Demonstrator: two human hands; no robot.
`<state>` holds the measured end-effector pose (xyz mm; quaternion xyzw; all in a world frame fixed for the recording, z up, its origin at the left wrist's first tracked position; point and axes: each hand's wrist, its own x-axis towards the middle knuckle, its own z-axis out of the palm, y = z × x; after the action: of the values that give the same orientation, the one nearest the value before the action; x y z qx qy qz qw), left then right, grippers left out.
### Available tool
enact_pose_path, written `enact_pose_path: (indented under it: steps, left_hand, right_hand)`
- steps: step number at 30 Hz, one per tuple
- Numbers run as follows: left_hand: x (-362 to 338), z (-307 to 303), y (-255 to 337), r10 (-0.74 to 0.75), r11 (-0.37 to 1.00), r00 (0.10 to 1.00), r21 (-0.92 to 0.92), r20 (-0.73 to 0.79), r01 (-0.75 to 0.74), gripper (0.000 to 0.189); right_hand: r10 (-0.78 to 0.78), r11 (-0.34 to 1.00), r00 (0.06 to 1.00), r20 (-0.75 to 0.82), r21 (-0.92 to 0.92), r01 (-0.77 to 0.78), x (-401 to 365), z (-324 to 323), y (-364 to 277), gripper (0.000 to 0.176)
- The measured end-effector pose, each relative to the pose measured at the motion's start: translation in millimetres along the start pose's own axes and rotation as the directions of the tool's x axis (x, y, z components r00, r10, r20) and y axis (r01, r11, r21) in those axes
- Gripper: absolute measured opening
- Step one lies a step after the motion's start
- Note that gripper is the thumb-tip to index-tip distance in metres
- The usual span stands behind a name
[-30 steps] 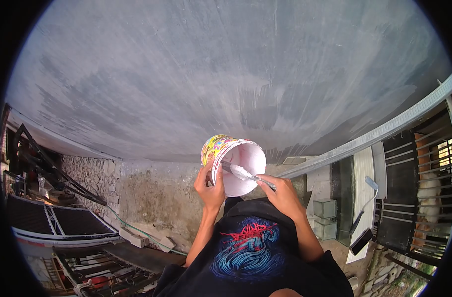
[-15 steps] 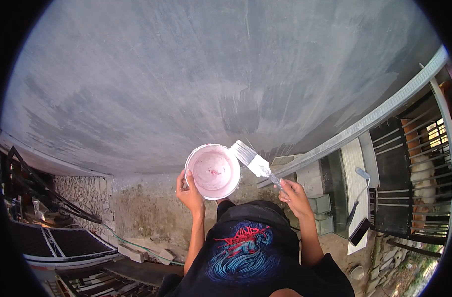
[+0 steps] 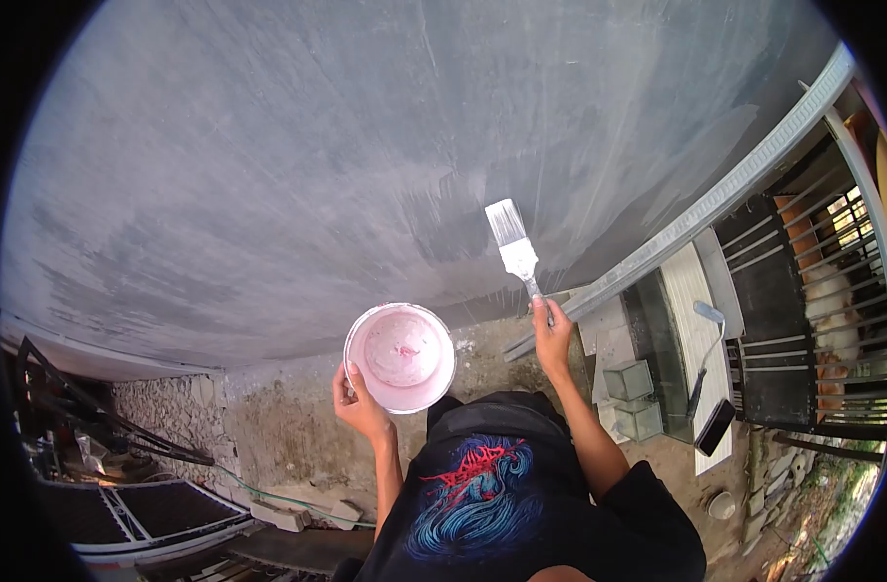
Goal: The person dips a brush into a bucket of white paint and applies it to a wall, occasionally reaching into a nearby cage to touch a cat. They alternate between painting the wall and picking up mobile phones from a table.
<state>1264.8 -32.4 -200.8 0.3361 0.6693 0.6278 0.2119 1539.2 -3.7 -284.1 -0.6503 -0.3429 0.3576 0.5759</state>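
My left hand (image 3: 364, 404) grips the near-left rim of a white bucket (image 3: 447, 372), thumb over the edge. Pale pinkish paint (image 3: 405, 347) lies inside it. In my right hand (image 3: 552, 335) is a wide paintbrush (image 3: 517, 254), held by its handle with the bristles pointing up toward the grey wall (image 3: 298, 165). White paint coats the bristles and ferrule. Darker, wet-looking patches show on the wall around the brush head and at the lower left.
On the right, a paint roller (image 3: 709, 330) and a black phone-like object (image 3: 715, 427) lie on a white board (image 3: 686, 281). Glass boxes (image 3: 630, 380) stand nearby, beside a barred cage (image 3: 832, 320). A green hose (image 3: 269, 493) and blocks (image 3: 280, 515) lie at lower left.
My right hand has lifted the paintbrush away from the bucket, up and toward the wall. The bucket has shifted slightly left and down in view with my left hand.
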Motion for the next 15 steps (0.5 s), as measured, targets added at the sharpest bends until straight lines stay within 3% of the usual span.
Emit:
enact_pose_path:
  steps: [4, 6, 9, 13, 15]
  left_hand:
    - [-2.4, -7.3, 2.6, 0.004, 0.999, 1.0, 0.048, -0.003, -0.004, 0.029]
    - [-3.4, -6.9, 3.8, 0.001, 1.0, 1.0, -0.002, -0.011, -0.001, 0.029]
    - [-2.3, -9.1, 2.0, -0.008, 1.0, 0.999, -0.024, -0.031, 0.008, 0.029]
    - [-3.1, -12.2, 0.0, 0.024, 0.997, 0.999, 0.074, -0.024, -0.023, 0.028]
    - [-2.8, -9.6, -0.6, 0.021, 0.998, 0.999, 0.066, -0.024, -0.019, 0.028]
  right_hand:
    - [-0.085, 0.979, 0.995, -0.049, -0.19, 0.075, 12.6, 14.5, 76.4, 0.046]
    - [0.145, 0.938, 0.988, -0.049, -0.31, -0.154, 14.5, 12.8, 135.7, 0.049]
    - [0.091, 0.949, 0.992, -0.087, -0.295, -0.113, 14.6, 15.0, 150.5, 0.05]
    - [0.27, 0.953, 0.961, -0.054, -0.13, -0.274, 18.8, 21.9, 51.4, 0.049]
    - [0.309, 0.943, 0.951, 0.0, 0.134, -0.306, 15.7, 24.1, -0.7, 0.046]
